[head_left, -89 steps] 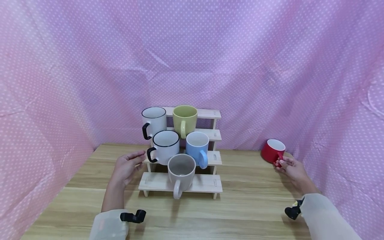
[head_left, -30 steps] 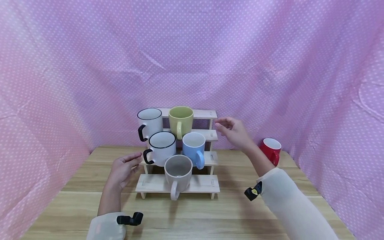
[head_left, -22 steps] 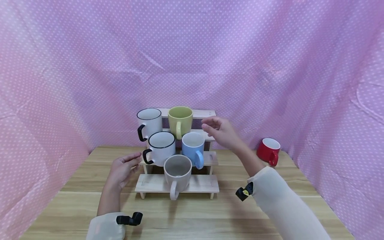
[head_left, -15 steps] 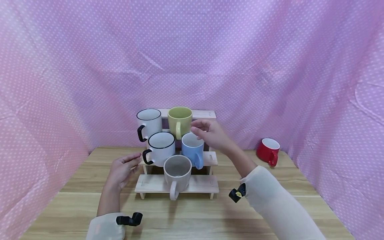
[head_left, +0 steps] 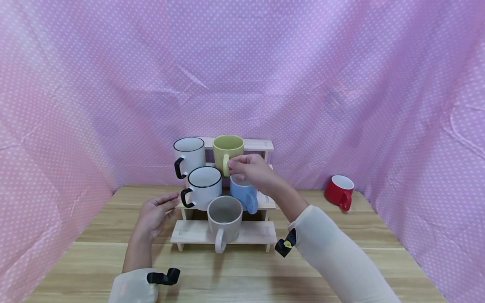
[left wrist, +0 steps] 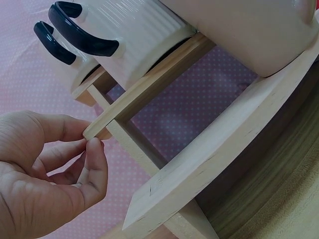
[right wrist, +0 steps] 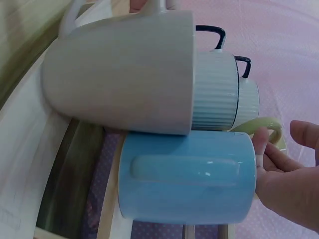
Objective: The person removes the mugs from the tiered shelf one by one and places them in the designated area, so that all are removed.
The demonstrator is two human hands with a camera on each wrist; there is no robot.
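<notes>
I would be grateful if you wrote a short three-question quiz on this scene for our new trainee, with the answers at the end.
1. Multiple choice: The right hand is at the handle of which mug?
A) the light blue straight-sided mug
B) the rounded yellow-green mug
C) the grey tapered mug
2. True or false: The left hand grips the grey mug.
3. Short answer: Which mug is on the wood-grain table, apart from the pale wooden stepped stand?

Key:
1. B
2. False; it pinches the end of one of the stand's tiers.
3. The red mug with a white inside.
</notes>
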